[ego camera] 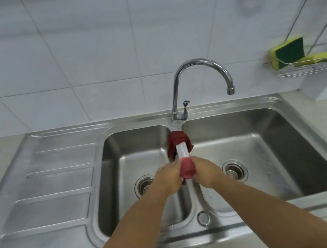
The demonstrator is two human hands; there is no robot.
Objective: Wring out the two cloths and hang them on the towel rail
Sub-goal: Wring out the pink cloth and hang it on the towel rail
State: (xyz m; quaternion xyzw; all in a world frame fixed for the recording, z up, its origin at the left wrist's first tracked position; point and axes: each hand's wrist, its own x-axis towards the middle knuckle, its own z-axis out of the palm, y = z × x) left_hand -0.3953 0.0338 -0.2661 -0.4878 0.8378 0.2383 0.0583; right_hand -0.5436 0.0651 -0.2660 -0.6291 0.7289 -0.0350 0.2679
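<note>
A red cloth is bunched between my two hands above the divider of the double sink. My left hand grips its left side and my right hand grips its right side, both fists closed on it. A second, darker red cloth lies draped over the far end of the divider, just below the tap base. No towel rail is in sight.
A steel double sink with a drain in each basin and a drainboard on the left. A curved tap rises behind the divider. A wire rack with yellow-green sponges hangs on the right wall.
</note>
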